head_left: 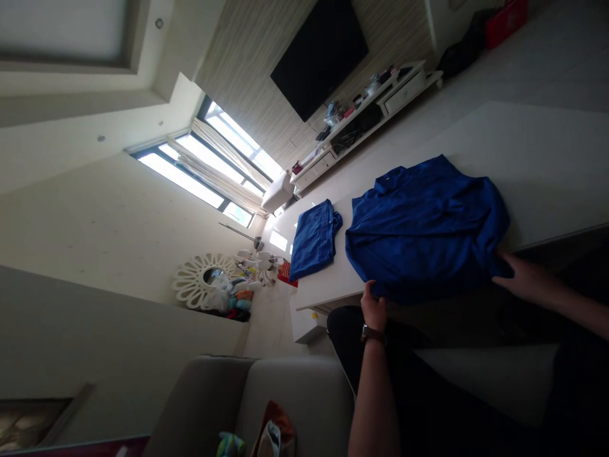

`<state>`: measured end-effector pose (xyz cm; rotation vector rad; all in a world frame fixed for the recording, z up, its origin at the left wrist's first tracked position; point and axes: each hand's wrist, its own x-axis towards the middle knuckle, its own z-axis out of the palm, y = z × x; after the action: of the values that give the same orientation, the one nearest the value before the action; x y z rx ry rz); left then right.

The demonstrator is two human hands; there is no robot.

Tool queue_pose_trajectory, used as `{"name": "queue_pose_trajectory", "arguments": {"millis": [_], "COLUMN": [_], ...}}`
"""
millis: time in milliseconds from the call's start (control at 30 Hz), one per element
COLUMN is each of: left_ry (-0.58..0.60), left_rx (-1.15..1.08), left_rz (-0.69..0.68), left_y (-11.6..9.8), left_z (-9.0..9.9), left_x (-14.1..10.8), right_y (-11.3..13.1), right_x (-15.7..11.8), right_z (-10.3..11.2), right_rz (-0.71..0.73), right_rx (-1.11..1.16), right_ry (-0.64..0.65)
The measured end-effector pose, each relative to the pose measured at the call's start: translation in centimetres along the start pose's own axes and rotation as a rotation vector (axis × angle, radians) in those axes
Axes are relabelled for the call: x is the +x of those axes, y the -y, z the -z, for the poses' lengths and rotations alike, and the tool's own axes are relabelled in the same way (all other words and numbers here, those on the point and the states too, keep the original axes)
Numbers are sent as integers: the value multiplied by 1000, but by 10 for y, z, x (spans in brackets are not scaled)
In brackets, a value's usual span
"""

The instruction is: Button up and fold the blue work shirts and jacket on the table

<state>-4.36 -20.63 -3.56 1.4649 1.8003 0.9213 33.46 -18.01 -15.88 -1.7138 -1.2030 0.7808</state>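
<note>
Noted from where I stand: L hand (373,308) closed on near-left edge of blue shirt (419,222); R hand (521,277) gripping near-right edge. Grips set wide, prob. to tension cloth. Shirt spread on bench (333,279), near side overhanging. Folded blue garment (313,241) left, apart, presumably avoiding snags.

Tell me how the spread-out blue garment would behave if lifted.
Probably floppy: the garment lies wrinkled, its near edge overhanging the table. It would likely sag between the left hand and right hand, which hold it at separate spots. Rolling seems unlikely, as it's spread flat.
</note>
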Motion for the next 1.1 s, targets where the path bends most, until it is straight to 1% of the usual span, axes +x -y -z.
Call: {"name": "queue_pose_trajectory", "arguments": {"millis": [100,167,333,400,467,533,600,667,733,800,900,967,1100], "left_ry": [-15,-19,-9,-1,25,33,1,-39,-69,-95,-145,-166,-193], "left_rx": [12,61,147,160,169,172,165,136,93,49,-3,-31,-89], "left_rz": [-15,-11,-13,-19,-25,-30,-19,-17,-16,0,64,81,29], "left_y": [-3,-8,-22,-23,-17,-6,5,11,12,9,1,-4,-11], "left_z": [1,1,4,7,9,8,5,5,8,13,18,20,24], "left_x": [-1,-1,-4,-1,5,12,17,20,22,24,24,23,20], "right_y": [11,28,72,84,89,87,82,80,82,88,99,106,114], "right_x": [-3,-7,-20,-23,-24,-22,-18,-15,-11,-6,-1,2,10], "right_z": [2,8,24,27,25,22,21,26,38,55,89,113,155], "right_rz": [6,15,-20,8,18,14,33,51,70,91,104,102,147], "right_rx": [-168,-191,-117,-61,-10,32,89,137,148,148,152,134,57], "right_ry": [70,89,83,74,62,52,51,76,93,116,175,195,174]}}
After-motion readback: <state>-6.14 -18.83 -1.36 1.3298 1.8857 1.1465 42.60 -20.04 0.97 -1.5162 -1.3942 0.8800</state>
